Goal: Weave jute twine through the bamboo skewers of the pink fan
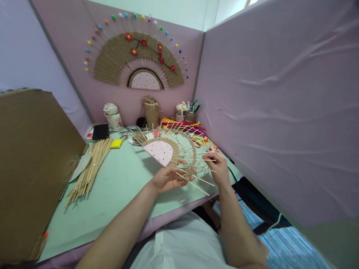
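Observation:
A half-round woven fan [193, 149] is held up above the table, tilted, its thin sticks pointing outward. Its centre is a white half-disc with pink dots [160, 151], edged by a tan twine band. My left hand [169, 179] grips the lower end of the fan from below, with fingers passing behind the weave. To the right, my right hand [217, 167] has its fingers pinched together among the stick ends. Thin twine seems to run near those fingers, but what exactly they pinch is too small to make out.
A bundle of sticks [92, 168] lies left beside a cardboard sheet [30, 168]. At the back stand a white bottle [113, 117], a twine-wrapped holder [152, 114] and a pot of tools [191, 116]. Colourful pipe cleaners [200, 131] lie right. A finished fan [112, 56] hangs on the partition.

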The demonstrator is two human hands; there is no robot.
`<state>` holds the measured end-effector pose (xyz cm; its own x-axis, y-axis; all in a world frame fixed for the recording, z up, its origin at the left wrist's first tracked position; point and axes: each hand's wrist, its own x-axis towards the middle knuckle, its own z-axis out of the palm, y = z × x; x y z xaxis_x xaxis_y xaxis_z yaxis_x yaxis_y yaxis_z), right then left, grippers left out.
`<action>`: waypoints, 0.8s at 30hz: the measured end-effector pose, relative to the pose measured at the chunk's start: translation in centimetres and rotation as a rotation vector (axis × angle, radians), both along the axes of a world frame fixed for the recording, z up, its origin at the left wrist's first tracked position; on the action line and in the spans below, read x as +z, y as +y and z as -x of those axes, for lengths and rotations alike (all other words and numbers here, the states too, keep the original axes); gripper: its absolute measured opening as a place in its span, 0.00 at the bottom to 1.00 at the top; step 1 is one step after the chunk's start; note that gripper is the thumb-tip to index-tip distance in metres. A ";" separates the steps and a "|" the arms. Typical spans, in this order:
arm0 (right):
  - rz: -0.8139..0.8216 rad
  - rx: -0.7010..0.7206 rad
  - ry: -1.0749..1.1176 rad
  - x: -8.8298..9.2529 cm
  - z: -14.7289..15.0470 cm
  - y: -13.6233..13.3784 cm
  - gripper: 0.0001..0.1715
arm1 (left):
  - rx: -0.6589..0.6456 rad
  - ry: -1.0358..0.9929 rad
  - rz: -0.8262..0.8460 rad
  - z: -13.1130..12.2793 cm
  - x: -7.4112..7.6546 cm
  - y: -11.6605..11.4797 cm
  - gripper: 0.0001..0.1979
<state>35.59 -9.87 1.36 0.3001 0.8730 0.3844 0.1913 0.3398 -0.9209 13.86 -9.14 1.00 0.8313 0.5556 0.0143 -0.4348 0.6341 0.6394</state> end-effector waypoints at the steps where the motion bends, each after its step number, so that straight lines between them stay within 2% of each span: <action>1: 0.023 -0.021 0.053 -0.2 0.7 0.3 0.08 | -0.009 -0.002 -0.004 0.0 0.0 0.0 0.14; 5: 0.059 -0.065 0.182 -0.8 3.0 1.3 0.13 | -0.028 0.008 0.001 -0.1 -0.1 -0.1 0.14; 9: 0.044 -0.100 0.218 -1.3 3.8 1.5 0.16 | 0.074 -0.010 0.010 -0.3 -0.3 0.0 0.13; 15: 0.078 -0.007 0.259 -1.2 4.2 1.1 0.17 | 0.181 0.000 -0.039 -0.3 -0.4 0.0 0.13; 19: 0.074 -0.031 0.194 -0.6 3.9 0.6 0.16 | 0.210 0.036 -0.105 -0.2 -0.3 0.2 0.13; 24: -0.015 -0.048 0.026 0.4 2.5 -0.3 0.12 | 0.239 0.151 -0.163 0.6 0.5 0.3 0.13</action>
